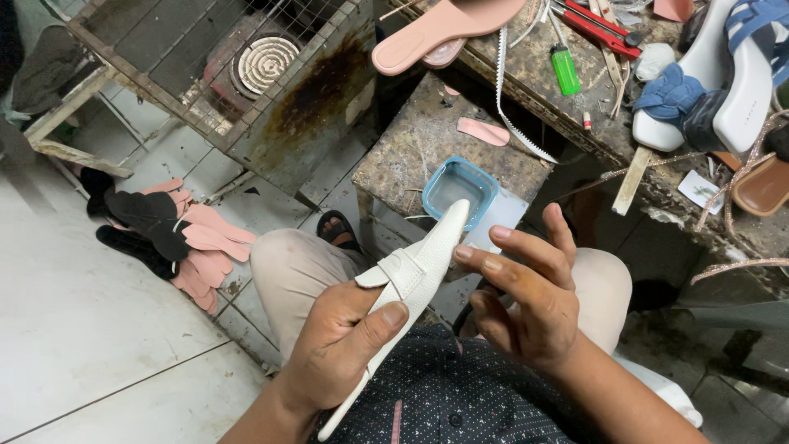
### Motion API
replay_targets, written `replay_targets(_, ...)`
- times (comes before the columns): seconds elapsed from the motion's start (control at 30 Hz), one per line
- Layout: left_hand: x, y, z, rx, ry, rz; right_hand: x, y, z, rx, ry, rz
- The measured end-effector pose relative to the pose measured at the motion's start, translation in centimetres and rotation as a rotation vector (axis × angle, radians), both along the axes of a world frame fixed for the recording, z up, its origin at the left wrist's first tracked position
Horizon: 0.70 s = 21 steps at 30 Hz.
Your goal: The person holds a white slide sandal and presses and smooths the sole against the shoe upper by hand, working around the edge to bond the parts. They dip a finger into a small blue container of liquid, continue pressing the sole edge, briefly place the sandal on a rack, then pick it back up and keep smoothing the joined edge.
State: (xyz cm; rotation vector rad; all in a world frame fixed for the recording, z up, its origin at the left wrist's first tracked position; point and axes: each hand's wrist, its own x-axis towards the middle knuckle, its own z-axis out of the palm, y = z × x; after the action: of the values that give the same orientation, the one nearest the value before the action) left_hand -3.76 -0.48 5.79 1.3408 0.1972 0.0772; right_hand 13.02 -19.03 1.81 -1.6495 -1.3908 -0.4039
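White sandal sole held over lap, long axis running diagonally, pointed toe up-right toward blue dish; left hand fingers clamp midsection at strap; right hand fingers spread loose, just right of toe

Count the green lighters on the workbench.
1. The green lighter lies on the workbench top, beside the red pliers; clutter may hide others.

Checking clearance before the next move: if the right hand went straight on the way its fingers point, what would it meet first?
The right hand points up-left at the white sole held in the left hand; its fingertips would likely meet the sole's edge first, though depth is unclear.
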Motion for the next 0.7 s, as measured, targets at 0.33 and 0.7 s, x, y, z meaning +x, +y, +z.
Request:
replay_targets(0.33,0.1,-0.2,-1.0,-0.371,0.152,0.087,-0.7,0.1,-0.2,-0.014,-0.014,0.038)
replay_targets(0.7,0.4,-0.4,-1.6,-0.535,0.171,0.116,-0.2,0.2,-0.5,-0.012,0.063,0.051)
